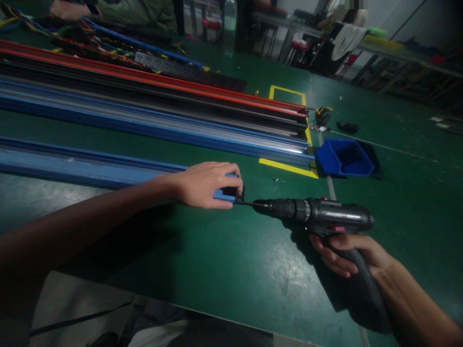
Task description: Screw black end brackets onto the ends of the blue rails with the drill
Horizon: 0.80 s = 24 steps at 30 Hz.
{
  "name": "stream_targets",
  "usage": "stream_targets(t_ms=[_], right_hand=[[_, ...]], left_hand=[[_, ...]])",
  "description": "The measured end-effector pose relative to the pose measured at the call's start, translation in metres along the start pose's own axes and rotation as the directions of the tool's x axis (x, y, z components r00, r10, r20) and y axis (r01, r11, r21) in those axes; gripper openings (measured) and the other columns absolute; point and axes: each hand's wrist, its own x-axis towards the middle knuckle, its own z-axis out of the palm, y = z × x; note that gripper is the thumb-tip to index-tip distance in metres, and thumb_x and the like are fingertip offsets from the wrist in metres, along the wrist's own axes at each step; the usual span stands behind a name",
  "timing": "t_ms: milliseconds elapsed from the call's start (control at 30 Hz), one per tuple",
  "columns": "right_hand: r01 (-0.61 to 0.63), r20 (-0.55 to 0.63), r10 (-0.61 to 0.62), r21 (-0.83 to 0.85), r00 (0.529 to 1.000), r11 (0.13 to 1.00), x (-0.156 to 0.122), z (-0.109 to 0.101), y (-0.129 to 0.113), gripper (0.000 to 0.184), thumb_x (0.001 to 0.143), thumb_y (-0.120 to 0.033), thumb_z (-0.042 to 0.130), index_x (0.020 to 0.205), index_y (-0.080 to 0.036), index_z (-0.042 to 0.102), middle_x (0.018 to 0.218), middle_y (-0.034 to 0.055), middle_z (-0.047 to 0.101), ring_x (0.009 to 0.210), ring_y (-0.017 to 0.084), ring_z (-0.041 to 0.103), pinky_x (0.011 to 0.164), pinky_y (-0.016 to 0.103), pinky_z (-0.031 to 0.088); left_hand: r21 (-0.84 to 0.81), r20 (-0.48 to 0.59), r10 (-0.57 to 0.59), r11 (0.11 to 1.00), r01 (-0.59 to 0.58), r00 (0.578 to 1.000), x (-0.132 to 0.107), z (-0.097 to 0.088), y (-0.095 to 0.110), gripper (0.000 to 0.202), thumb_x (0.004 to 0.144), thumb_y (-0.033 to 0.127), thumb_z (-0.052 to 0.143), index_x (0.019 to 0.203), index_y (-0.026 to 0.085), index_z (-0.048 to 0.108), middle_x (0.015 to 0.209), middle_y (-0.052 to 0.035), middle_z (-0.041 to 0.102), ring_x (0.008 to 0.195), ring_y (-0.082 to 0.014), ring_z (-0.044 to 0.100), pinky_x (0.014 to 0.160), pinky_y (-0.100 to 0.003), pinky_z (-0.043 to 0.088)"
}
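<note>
My left hand (210,185) is wrapped over the right end of a long blue profile rail (108,166) that lies along the table. At that end sits a small black end cap (240,195), with my fingertips against it. My right hand (343,253) grips the handle of a black cordless drill (325,212). Its long thin bit (253,204) points left, and the tip meets the end cap. Whether a screw is at the tip is too small to tell.
Behind lie more rails, one blue (217,137) and one red-orange (181,86), ending near yellow tape (289,168). A blue bin (325,156) stands right of them. Bundled wires (108,58) fill the far left, near another person's sleeve (141,14). A bottle (230,21) stands at the back.
</note>
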Motion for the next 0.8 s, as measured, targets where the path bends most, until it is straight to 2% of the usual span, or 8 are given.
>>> stream_targets(t_ms=[533,800], right_hand=[[-0.01,0.006,0.01,-0.001,1.0,1.0,0.0015,0.0042,-0.0023,0.023,0.084,-0.028,0.078,0.094,-0.007,0.079,0.067,0.0035,0.066,0.036,0.003,0.044,0.043,0.017,0.052],[0.003,0.022,-0.003,0.003,1.0,1.0,0.0015,0.0054,-0.0031,0.025,0.085,-0.026,0.075,0.101,-0.007,0.079,0.072,0.0061,0.069,0.037,0.003,0.047,0.044,0.018,0.053]], left_hand=[[0.002,0.012,-0.005,1.0,0.005,1.0,0.0002,-0.0011,0.0008,0.028,0.094,0.047,0.064,0.117,0.03,0.064,0.132,-0.0051,0.056,0.115,-0.0243,0.059,0.093,-0.035,0.041],[-0.009,0.007,-0.006,1.0,0.006,1.0,-0.0008,-0.0009,0.0007,0.029,0.094,0.048,0.063,0.118,0.03,0.064,0.133,-0.0049,0.056,0.115,-0.0244,0.059,0.094,-0.035,0.041]])
